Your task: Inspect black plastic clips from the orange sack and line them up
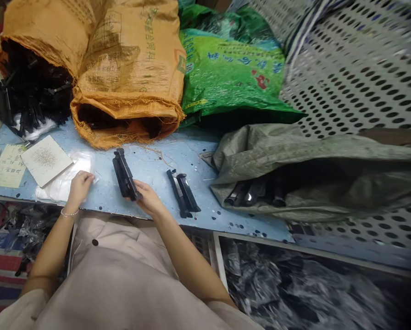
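Several black parts [124, 176], at least two laid against each other, are in the grasp of my right hand [149, 198], raised over the near side of the table [205, 153], left of its middle. I judge that I am in the midst of handling them as one small bundle; moving it would call for a firm pinch at the lower end so that nothing slides apart. My left hand [79, 189] has its fingers curled in beside the white plastic bags [59, 185], near the table's left end; whether it pinches the film I cannot tell. On those bags rests a square tile [46, 160] strewn with specks, next to a yellow note [8, 166].

Two matching parts [184, 192] lie side by side near the front edge, right of my right hand. At the far left corner, an orange sack [50, 27] gapes, black pieces [30, 103] crowding out of its mouth. A second orange sack [133, 59] lies beside it, open, its contents too dark to name. The green sack [233, 68] farther right is dark inside as well. Toward the right end, a grey-green sack [315, 146] shows a few glossy black lengths [252, 192] just inside its opening. Below the front edge, an open drawer or bin holds crumpled clear plastic [288, 284].
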{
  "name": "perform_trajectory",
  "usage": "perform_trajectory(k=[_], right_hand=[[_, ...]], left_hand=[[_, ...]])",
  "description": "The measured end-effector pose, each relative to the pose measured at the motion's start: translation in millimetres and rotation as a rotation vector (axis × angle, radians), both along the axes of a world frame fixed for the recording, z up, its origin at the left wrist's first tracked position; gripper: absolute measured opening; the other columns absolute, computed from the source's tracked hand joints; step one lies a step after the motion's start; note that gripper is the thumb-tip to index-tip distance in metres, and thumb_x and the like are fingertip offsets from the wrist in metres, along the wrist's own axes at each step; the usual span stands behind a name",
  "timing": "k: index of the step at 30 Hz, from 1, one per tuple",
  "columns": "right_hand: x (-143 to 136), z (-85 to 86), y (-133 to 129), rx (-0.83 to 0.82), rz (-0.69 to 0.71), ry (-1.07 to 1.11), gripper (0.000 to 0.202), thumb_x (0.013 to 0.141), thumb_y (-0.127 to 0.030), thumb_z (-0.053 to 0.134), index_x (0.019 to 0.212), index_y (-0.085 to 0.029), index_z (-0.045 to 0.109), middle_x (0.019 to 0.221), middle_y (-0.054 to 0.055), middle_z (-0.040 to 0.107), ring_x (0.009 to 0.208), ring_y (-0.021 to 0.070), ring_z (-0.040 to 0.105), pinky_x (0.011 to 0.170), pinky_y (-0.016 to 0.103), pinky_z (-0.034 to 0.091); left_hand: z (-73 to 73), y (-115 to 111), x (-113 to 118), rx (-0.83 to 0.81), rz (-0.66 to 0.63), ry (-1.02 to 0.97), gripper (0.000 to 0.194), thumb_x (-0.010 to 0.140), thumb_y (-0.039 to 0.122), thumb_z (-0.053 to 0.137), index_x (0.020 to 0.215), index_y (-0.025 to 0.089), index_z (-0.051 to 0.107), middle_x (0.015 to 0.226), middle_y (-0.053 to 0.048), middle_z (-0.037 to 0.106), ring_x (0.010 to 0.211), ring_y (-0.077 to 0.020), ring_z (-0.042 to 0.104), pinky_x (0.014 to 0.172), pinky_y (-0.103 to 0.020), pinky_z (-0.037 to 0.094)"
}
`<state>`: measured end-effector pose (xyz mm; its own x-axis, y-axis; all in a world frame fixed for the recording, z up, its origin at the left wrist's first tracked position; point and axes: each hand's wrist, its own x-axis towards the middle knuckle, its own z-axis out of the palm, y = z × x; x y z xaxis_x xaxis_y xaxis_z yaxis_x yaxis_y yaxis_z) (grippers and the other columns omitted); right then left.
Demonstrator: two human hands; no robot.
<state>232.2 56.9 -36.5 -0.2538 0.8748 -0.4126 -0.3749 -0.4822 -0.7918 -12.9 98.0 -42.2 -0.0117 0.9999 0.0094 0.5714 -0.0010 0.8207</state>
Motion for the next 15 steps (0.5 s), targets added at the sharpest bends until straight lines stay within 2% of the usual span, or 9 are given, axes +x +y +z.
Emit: perform_trajectory(k=[3, 7, 10, 12, 14, 15], right_hand=[[-19, 6.0, 14, -0.081, 0.070, 0.233, 0.035, 0.070, -0.039, 0.086, 0.092, -0.017, 0.070, 0.084, 0.004, 0.072, 0.068, 0.0132, 0.062, 0.058, 0.023, 0.052], [-53, 1.0, 35, -0.165, 0.168, 0.358, 0.027, 0.072, -0.027, 0.086, 0.087, -0.013, 0.068, 0.076, 0.004, 0.071, 0.068, 0.0139, 0.065, 0.056, 0.022, 0.055], [-59, -7.5, 43, -0.242, 0.071, 0.369, 0.015, 0.078, -0.018, 0.079, 0.083, -0.013, 0.066, 0.076, 0.004, 0.070, 0.066, 0.0121, 0.065, 0.052, 0.018, 0.054], [-51, -12.0, 41, -0.269, -0.007, 0.392, 0.010, 0.081, -0.015, 0.075, 0.085, -0.014, 0.066, 0.084, 0.006, 0.072, 0.068, 0.0117, 0.066, 0.052, 0.018, 0.056], [-41, -14.4, 37, -0.268, -0.034, 0.409, 0.008, 0.083, -0.015, 0.073, 0.087, -0.015, 0.067, 0.093, 0.007, 0.074, 0.070, 0.0124, 0.066, 0.053, 0.018, 0.057], [-36, -14.7, 34, -0.262, -0.037, 0.404, 0.008, 0.082, -0.016, 0.073, 0.086, -0.015, 0.067, 0.092, 0.008, 0.074, 0.070, 0.0130, 0.067, 0.052, 0.019, 0.057]], left_hand=[[-2.3, -3, -10, -0.091, 0.070, -0.363, 0.019, 0.073, 0.034, 0.076, 0.074, 0.018, 0.066, 0.075, 0.000, 0.062, 0.071, -0.0153, 0.058, 0.071, -0.029, 0.045], [-0.7, -11, -5, -0.069, 0.114, -0.499, 0.023, 0.063, 0.026, 0.079, 0.062, 0.017, 0.059, 0.074, 0.001, 0.057, 0.069, -0.0115, 0.053, 0.067, -0.025, 0.042], [2.8, -16, -8, -0.054, 0.210, -0.605, 0.022, 0.067, 0.026, 0.072, 0.063, 0.017, 0.052, 0.081, -0.001, 0.059, 0.070, -0.0112, 0.053, 0.066, -0.025, 0.043], [5.9, -20, -13, 0.058, 0.253, -0.513, 0.016, 0.072, 0.025, 0.067, 0.069, 0.018, 0.053, 0.091, -0.004, 0.062, 0.079, -0.0146, 0.058, 0.072, -0.027, 0.048], [8.7, -24, -14, 0.202, 0.147, -0.246, 0.001, 0.076, 0.019, 0.062, 0.077, 0.018, 0.061, 0.107, -0.009, 0.064, 0.096, -0.0199, 0.061, 0.084, -0.034, 0.051], [9.7, -25, -13, 0.251, 0.050, -0.092, 0.010, 0.077, 0.014, 0.059, 0.083, 0.018, 0.066, 0.114, -0.010, 0.064, 0.102, -0.0222, 0.060, 0.090, -0.038, 0.051]])
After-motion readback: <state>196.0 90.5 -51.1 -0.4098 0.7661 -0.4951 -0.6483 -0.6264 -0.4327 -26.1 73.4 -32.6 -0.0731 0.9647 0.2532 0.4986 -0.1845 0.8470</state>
